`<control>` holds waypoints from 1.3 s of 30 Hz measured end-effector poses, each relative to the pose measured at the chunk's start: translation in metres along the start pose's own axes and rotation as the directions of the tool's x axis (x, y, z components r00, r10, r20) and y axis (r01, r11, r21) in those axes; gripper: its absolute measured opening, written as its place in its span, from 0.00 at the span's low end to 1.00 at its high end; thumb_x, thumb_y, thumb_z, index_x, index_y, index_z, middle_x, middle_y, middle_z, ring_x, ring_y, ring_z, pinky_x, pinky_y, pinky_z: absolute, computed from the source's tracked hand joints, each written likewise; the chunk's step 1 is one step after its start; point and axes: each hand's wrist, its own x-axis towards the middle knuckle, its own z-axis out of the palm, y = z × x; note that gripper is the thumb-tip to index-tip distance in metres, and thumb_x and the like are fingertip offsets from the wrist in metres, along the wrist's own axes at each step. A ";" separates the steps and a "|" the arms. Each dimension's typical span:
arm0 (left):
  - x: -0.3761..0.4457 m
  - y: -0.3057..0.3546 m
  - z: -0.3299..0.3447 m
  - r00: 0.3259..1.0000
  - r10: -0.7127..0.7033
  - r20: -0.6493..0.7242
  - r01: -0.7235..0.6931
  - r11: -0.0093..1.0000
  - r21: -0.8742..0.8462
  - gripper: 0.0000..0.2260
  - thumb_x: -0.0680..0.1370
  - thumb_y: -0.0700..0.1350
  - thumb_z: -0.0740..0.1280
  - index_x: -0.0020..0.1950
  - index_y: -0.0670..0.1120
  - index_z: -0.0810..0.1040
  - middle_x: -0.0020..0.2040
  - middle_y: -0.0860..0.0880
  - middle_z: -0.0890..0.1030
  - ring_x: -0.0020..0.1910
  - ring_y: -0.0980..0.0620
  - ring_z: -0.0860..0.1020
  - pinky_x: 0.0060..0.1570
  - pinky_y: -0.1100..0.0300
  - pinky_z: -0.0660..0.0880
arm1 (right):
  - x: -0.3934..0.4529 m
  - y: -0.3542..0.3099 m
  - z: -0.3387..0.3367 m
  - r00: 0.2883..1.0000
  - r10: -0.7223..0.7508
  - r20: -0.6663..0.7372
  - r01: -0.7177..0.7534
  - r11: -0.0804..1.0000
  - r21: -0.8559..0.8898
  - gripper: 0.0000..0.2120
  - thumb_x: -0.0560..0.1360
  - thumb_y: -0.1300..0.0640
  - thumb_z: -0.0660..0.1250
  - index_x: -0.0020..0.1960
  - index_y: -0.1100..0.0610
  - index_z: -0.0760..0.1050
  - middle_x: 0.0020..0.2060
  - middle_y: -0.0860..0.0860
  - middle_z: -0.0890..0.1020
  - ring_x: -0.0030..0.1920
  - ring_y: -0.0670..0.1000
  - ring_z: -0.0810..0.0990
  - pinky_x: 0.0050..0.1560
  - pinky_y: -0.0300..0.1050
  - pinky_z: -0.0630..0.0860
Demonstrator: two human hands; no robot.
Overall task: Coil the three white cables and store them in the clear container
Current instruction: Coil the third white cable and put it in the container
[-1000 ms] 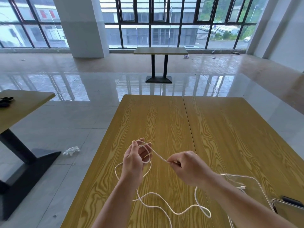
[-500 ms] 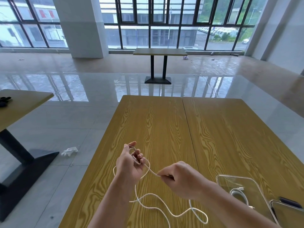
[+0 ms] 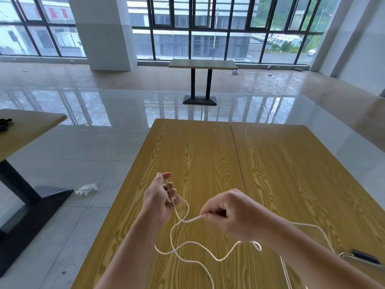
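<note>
One cable seen: we make out a single white cable (image 3: 188,245) on the table (image 3: 270,163); any others we cannot find in this view.
Left hand: our left hand (image 3: 160,198) is raised above the table, fingers curled round a few turns of the cable; the index finger points more freely upward. How many turns lie in the palm we cannot tell, since the fingers cover them.
Right hand: our right hand (image 3: 233,215) pinches the cable between thumb and forefinger, the other fingers curled in. The pinch itself is partly shadowed.
Cable run: from the left hand it loops down and across to the right-hand pinch; the slack snakes over the tabletop below both hands, one strand leaving the bottom edge of the picture, another passing under the right wrist, where a small loop shows.
Container: the clear container (image 3: 316,230) sits on the table to the right, just behind our right forearm, which hides much of it; only its thin rim reads clearly. Its contents we cannot see.
Right edge: a dark object (image 3: 363,254) and a pale rimmed thing beside it are cut off by the frame; we cannot name them.
Floor: a small white object (image 3: 86,189) lies left of the table, too blurred to identify.
</note>
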 end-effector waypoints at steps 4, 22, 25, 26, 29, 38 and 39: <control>-0.015 -0.003 0.012 0.989 0.029 0.146 -0.074 0.948 0.308 0.18 0.84 0.56 0.55 0.52 0.50 0.83 0.50 0.44 0.78 0.44 0.48 0.77 0.38 0.52 0.75 | 0.008 -0.007 -0.002 0.988 -0.078 -0.135 0.077 0.997 -0.015 0.07 0.78 0.58 0.67 0.46 0.55 0.84 0.32 0.45 0.82 0.31 0.42 0.77 0.33 0.34 0.73; -0.049 -0.001 0.019 0.742 -0.205 0.638 -0.229 0.817 0.530 0.15 0.79 0.58 0.62 0.56 0.50 0.81 0.53 0.46 0.82 0.48 0.49 0.81 0.41 0.54 0.79 | 0.028 0.020 -0.021 0.913 0.130 -0.386 -0.087 0.988 0.127 0.07 0.74 0.54 0.74 0.36 0.51 0.83 0.29 0.43 0.83 0.30 0.40 0.78 0.31 0.32 0.73; -0.050 0.000 0.021 0.753 -0.194 0.629 -0.233 0.815 0.530 0.15 0.83 0.55 0.58 0.51 0.49 0.80 0.48 0.47 0.82 0.44 0.50 0.80 0.36 0.55 0.78 | 0.028 0.026 -0.021 0.923 0.165 -0.347 -0.117 0.981 0.157 0.08 0.75 0.52 0.73 0.38 0.50 0.84 0.26 0.40 0.79 0.27 0.39 0.74 0.29 0.32 0.71; -0.050 0.000 0.021 0.759 -0.183 0.625 -0.237 0.816 0.527 0.16 0.84 0.55 0.56 0.49 0.49 0.80 0.46 0.47 0.82 0.42 0.50 0.80 0.35 0.55 0.77 | 0.027 0.028 -0.021 0.930 0.168 -0.328 -0.122 0.980 0.156 0.08 0.76 0.52 0.72 0.39 0.50 0.84 0.25 0.39 0.78 0.26 0.40 0.73 0.28 0.32 0.70; -0.044 0.002 0.018 0.792 -0.144 0.593 -0.205 0.852 0.481 0.18 0.85 0.53 0.54 0.47 0.48 0.80 0.44 0.45 0.82 0.39 0.49 0.79 0.32 0.56 0.74 | 0.026 0.035 -0.021 0.944 0.162 -0.288 -0.117 0.979 0.167 0.07 0.79 0.53 0.69 0.44 0.48 0.84 0.25 0.43 0.77 0.25 0.42 0.71 0.27 0.38 0.70; -0.033 0.016 0.008 0.961 0.035 0.276 -0.116 0.952 0.284 0.18 0.85 0.51 0.54 0.52 0.43 0.80 0.47 0.41 0.86 0.40 0.45 0.84 0.33 0.53 0.80 | 0.016 0.059 -0.032 0.918 0.223 -0.327 -0.208 0.975 0.082 0.08 0.80 0.56 0.67 0.52 0.53 0.85 0.26 0.46 0.80 0.20 0.41 0.70 0.23 0.33 0.67; -0.033 0.014 0.010 0.968 0.049 0.246 -0.114 0.959 0.258 0.18 0.85 0.51 0.54 0.54 0.44 0.80 0.48 0.41 0.86 0.41 0.44 0.84 0.34 0.52 0.80 | 0.017 0.057 -0.027 0.927 0.216 -0.307 -0.204 0.976 0.070 0.08 0.80 0.57 0.66 0.52 0.53 0.85 0.26 0.47 0.79 0.20 0.41 0.70 0.23 0.33 0.67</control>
